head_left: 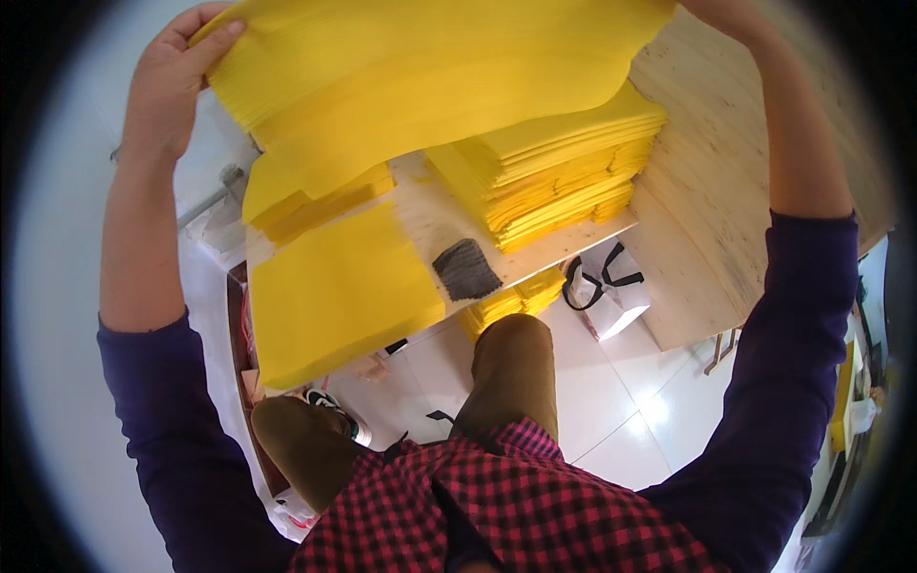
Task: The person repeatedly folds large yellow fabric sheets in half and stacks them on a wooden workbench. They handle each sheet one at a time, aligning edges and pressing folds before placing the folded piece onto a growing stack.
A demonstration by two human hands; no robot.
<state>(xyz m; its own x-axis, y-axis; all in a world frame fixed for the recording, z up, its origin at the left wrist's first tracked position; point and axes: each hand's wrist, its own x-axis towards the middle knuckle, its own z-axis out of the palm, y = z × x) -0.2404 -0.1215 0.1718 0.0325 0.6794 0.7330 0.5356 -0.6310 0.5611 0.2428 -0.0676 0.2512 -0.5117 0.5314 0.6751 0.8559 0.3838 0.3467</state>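
Note:
A wide yellow sheet, apparently paper or thin felt, is raised over the table and sags in the middle. My left hand pinches its left corner, thumb on top. At the opposite corner is my right hand, partly cut off by the upper edge; its fingertips are out of sight, but that corner is held up. Beneath the sheet, a tall stack of folded yellow pieces stands at the right of the table. A flat yellow pile lies at the near left, with a smaller yellow pile behind it.
A dark grey cloth lies at the front edge of the wooden table. Under it are more yellow pieces and a white bag with black handles. A large plywood panel borders the right side. My knees are close to the table.

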